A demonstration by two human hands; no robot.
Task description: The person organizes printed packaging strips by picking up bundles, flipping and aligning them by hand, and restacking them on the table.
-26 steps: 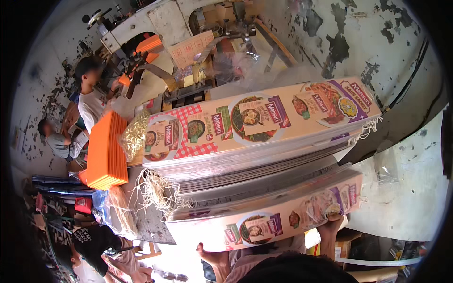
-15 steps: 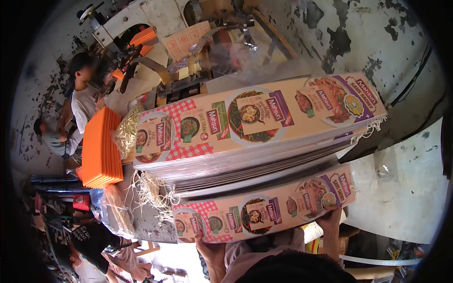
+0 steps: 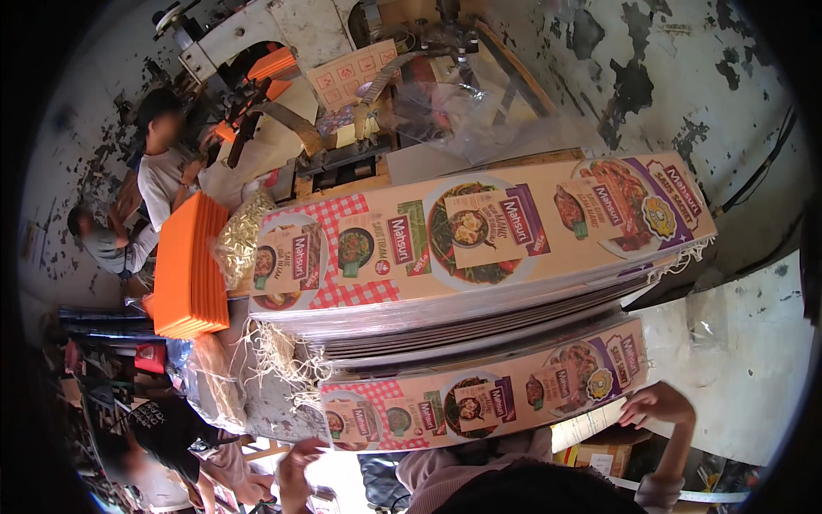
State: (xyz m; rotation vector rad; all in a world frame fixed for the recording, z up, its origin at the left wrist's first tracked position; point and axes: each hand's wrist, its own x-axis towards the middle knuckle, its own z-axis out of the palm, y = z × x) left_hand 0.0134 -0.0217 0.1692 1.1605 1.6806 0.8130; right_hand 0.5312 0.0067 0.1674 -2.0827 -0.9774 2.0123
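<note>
We are looking down at a tall stack of printed cardboard sheets (image 3: 479, 257) filling the middle of the view. The sheets are flat, bearing food pictures, purple labels and a red-and-white check pattern, and the stack is lying tilted, its right end higher than its left. A lower printed sheet (image 3: 488, 398) is sticking out toward us from under the plain grey edges of the middle layers.

Our right hand (image 3: 655, 404) is reaching up at the lower right corner of the stack, fingers curled narrow and touching the edge of the lower printed sheet; we cannot tell whether they are gripping it. Our left hand (image 3: 295, 467) is rising at the lower left, just below the near edge of the stack, fingers loosely bent; we cannot tell whether it is touching the cardboard.

Loose pale twine (image 3: 278, 360) is hanging at the left end of the stack. An orange pile of flat sheets (image 3: 190, 265) is standing just beside that end. Behind the stack, a metal machine (image 3: 282, 51) is standing with clear plastic film (image 3: 467, 107) near it. A person in a white shirt (image 3: 158, 176) is standing at the far left.
</note>
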